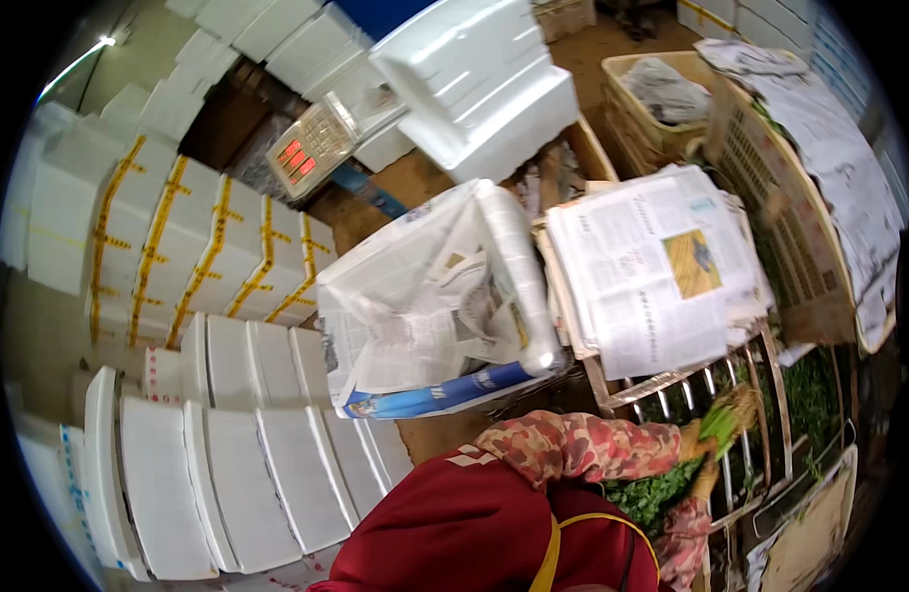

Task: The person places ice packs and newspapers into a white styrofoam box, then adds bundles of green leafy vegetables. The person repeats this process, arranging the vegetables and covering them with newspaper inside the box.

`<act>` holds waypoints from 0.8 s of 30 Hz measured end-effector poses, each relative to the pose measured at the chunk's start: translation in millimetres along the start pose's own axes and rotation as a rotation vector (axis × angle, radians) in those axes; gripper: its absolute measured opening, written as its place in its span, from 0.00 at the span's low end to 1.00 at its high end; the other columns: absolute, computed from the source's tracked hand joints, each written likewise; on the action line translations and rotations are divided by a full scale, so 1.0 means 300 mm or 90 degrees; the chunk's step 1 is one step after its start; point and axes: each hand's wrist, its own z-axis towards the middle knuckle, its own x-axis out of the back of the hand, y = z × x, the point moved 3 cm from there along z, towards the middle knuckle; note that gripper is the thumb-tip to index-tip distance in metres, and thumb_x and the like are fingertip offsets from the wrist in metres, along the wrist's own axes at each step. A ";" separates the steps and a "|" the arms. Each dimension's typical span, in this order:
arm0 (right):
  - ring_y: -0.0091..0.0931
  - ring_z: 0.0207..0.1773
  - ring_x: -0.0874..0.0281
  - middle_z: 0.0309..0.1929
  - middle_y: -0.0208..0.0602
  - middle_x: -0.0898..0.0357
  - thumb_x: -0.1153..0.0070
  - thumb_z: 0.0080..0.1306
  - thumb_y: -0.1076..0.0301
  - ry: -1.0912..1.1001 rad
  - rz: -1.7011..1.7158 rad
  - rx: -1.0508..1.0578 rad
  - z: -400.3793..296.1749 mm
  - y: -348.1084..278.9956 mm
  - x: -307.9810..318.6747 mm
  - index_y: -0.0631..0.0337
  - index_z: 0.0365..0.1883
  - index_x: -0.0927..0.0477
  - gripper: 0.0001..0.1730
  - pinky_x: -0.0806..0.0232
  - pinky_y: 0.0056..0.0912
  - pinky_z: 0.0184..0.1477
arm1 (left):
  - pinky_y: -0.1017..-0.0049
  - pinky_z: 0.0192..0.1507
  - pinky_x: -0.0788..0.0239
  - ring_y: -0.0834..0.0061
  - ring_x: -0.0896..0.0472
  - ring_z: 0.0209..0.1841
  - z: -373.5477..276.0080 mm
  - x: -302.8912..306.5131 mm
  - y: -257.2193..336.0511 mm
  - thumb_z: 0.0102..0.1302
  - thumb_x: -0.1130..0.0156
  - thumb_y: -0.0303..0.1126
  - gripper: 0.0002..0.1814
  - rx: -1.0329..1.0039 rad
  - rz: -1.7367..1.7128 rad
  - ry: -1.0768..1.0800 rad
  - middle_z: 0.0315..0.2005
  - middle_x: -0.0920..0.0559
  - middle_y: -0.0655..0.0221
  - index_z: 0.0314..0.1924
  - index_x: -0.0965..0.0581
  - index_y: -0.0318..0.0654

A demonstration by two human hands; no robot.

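At the lower right of the head view, my left hand [692, 442] is closed around the green stems of a bunch of leafy herbs [650, 492]. My right hand [706, 477] is against the same bunch, just below the left one. The pale root ends point up and away over a metal rack [789, 422], and the leaves hang towards my body. Both sleeves have a camouflage pattern. The fingers are partly hidden by the stems and by each other.
A newspaper stack [632, 274] lies at the rack's far end. Left of it stands a newspaper-lined box [425, 333]. White foam boxes [262, 473] fill the left side, below a lit digital scale [314, 148]. Plastic crates [787, 222] stand at right, with more greens [813, 399] beneath.
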 end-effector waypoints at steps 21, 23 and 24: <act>0.31 0.52 0.29 0.50 0.44 0.25 0.50 0.68 0.54 -0.383 0.114 0.209 -0.089 -1.306 -2.154 0.70 0.58 0.32 0.29 0.39 0.29 0.56 | 0.68 0.59 0.37 0.49 0.30 0.59 -0.962 2.159 0.410 0.53 0.38 0.64 0.62 -0.201 0.142 0.647 0.55 0.31 0.34 0.70 0.64 0.38; 0.30 0.50 0.29 0.49 0.43 0.25 0.49 0.68 0.53 -0.458 0.207 0.159 -0.091 -1.351 -2.292 0.70 0.57 0.32 0.30 0.39 0.27 0.55 | 0.68 0.63 0.43 0.49 0.36 0.63 -0.986 2.308 0.401 0.53 0.40 0.67 0.63 -0.197 0.169 0.664 0.59 0.36 0.36 0.70 0.64 0.34; 0.30 0.51 0.29 0.49 0.43 0.25 0.51 0.69 0.55 -0.489 0.235 0.184 -0.020 -1.312 -2.381 0.70 0.57 0.32 0.28 0.39 0.27 0.55 | 0.69 0.65 0.46 0.50 0.39 0.65 -0.977 2.376 0.387 0.53 0.40 0.67 0.63 -0.235 0.179 0.683 0.61 0.39 0.37 0.70 0.63 0.33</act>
